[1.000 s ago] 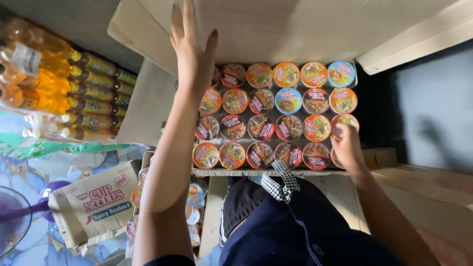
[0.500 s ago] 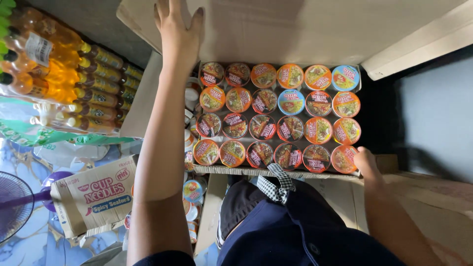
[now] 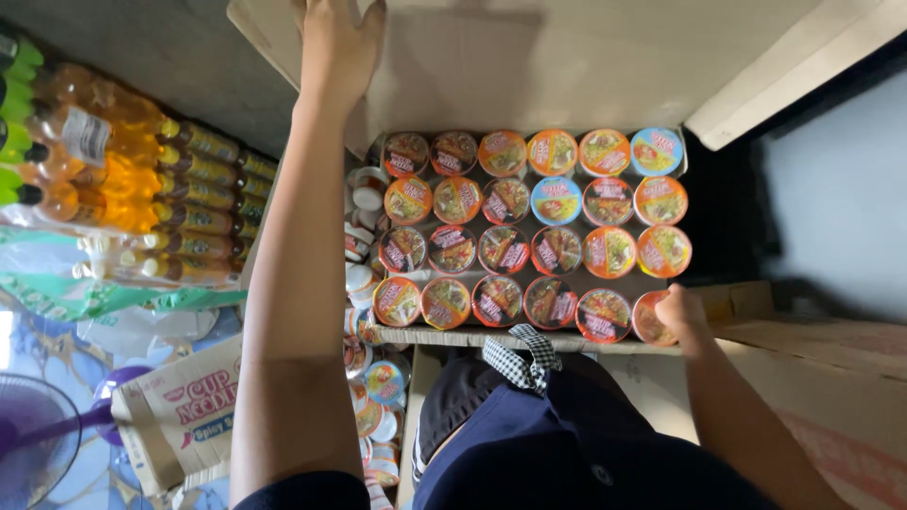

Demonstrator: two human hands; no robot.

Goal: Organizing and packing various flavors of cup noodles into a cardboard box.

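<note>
the right hand [image 3: 678, 312] curls closed on the round orange-lidded noodle cup [image 3: 652, 319] at the 5 o'clock corner of the open brown cardboard box [image 3: 529, 338], its long axis 9-to-3. the left hand [image 3: 338, 42] is farther off at 11 o'clock, lying flat on the raised cardboard flap [image 3: 567, 57]

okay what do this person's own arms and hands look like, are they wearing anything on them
Both arms are bare from the upper arm to the fingertips. The left hand and the right hand carry no gloves, and no watch, ring or bracelet shows at either wrist. A dark navy edge at the bottom of the view by the left arm may be a short sleeve. The same navy cloth covers the lap.
</note>
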